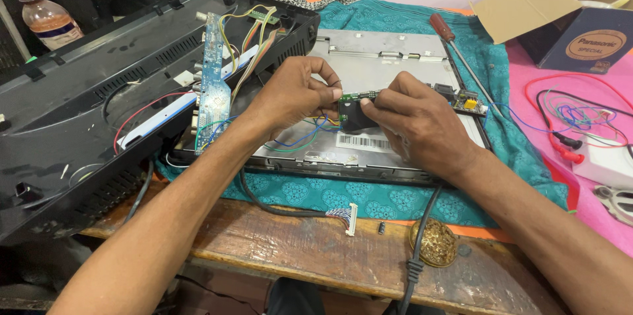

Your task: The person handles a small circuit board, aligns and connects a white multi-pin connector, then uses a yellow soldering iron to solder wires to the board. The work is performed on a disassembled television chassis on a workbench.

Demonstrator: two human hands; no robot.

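Both hands share the grip: the left hand and right hand pinch a small green board between closed fingertips, just above the metal panel. Nearest, a ribbon plug and a brass wire ball lie on the table. Left, a blue board sits in the black shell. Beyond, a screwdriver rests on teal cloth.

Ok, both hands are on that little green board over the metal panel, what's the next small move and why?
Probably steady the small green board with the left hand while the right hand eases it off slowly: coloured wires run from it, and both hands pinch it above the metal panel.
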